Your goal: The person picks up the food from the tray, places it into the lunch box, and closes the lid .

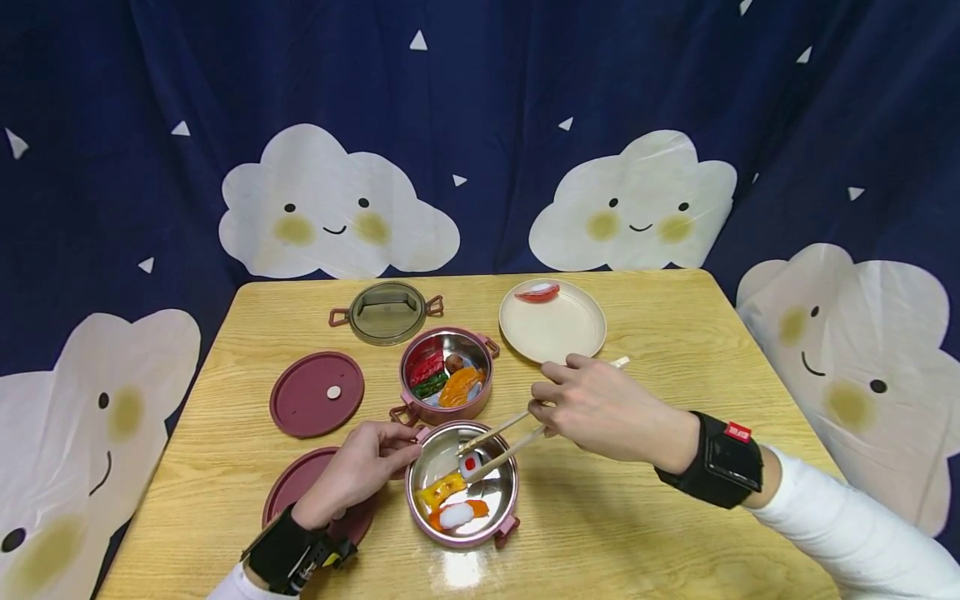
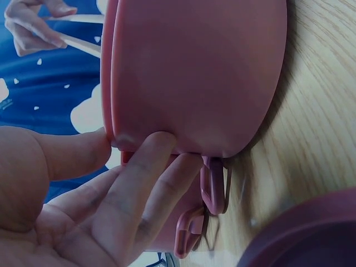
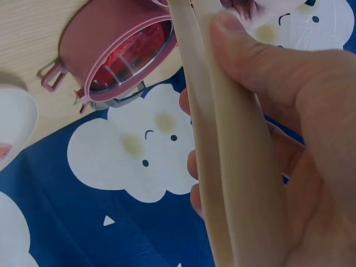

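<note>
My left hand (image 1: 369,467) grips the near pink pot (image 1: 513,492) at its left side, thumb at the rim and fingers against the outer wall by the handle. In my right hand (image 1: 592,406) are two light chopsticks (image 1: 504,458), reaching down into that pot. Their tips are at a small white sushi roll (image 1: 470,463) with a red centre; one tip touches it, and whether both do I cannot tell. Below the roll lie a yellow piece (image 1: 442,490) and an orange-and-white sushi piece (image 1: 459,514). In the left wrist view, the pot wall (image 2: 194,72) fills the top.
Right behind stands a second pink pot (image 1: 491,379) holding several toy food pieces. A cream plate (image 1: 555,329) carries a red-and-white piece (image 1: 538,292). Further left are a clear-topped lid (image 1: 386,312), a maroon lid (image 1: 315,417) and another maroon disc (image 1: 288,487), partly under my left arm.
</note>
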Motion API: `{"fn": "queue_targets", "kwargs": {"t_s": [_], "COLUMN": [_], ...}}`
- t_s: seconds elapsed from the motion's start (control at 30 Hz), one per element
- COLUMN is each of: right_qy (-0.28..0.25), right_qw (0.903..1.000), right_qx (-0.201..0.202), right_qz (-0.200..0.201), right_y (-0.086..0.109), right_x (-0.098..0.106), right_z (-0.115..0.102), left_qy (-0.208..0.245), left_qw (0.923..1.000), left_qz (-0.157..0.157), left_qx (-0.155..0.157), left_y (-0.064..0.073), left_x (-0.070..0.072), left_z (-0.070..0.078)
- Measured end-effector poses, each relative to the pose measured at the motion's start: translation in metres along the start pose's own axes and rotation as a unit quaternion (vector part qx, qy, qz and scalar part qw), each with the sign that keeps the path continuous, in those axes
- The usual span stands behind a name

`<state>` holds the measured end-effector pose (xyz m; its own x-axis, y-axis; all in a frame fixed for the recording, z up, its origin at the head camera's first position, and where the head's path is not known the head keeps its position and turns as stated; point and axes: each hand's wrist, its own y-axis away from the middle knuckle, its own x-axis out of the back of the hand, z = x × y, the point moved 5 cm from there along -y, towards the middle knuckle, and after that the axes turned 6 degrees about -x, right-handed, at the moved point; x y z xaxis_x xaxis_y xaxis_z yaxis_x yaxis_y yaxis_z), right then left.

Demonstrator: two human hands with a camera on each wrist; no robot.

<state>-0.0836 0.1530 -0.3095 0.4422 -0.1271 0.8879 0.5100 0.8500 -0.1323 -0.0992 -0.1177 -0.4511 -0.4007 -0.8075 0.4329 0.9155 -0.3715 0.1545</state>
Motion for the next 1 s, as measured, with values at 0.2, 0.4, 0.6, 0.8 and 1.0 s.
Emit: {"fn": "queue_targets", "kwargs": {"t_s": [0.2,0.4,0.6,0.8,1.0], "right_qy": [0.001,0.004,0.007,-0.005,-0.026], "right_qw": [1.0000,1.0000,0.9998,0.9991,0.9970], "right_qx": [0.000,0.000,0.002,-0.007,-0.025], "right_qz": [0.005,0.005,0.018,0.042,0.069], "right_y": [0.001,0.001,0.001,0.005,0.011], "right_x": [0.000,0.001,0.005,0.013,0.027], "right_z": [0.000,0.000,0.001,0.010,0.023], "left_qy": [0.000,-0.004,-0.006,-0.009,-0.012], "left_qw": [1.0000,1.0000,1.0000,0.9999,0.9998], "left_qz": [0.000,0.000,0.001,0.004,0.008], "left_qx": [0.003,0.001,0.000,0.003,0.009], "left_y": [0.000,0.000,0.000,0.000,0.000], "left_x": [0.000,0.000,0.000,0.000,0.000], "left_z": [0.001,0.001,0.001,0.001,0.000]}}
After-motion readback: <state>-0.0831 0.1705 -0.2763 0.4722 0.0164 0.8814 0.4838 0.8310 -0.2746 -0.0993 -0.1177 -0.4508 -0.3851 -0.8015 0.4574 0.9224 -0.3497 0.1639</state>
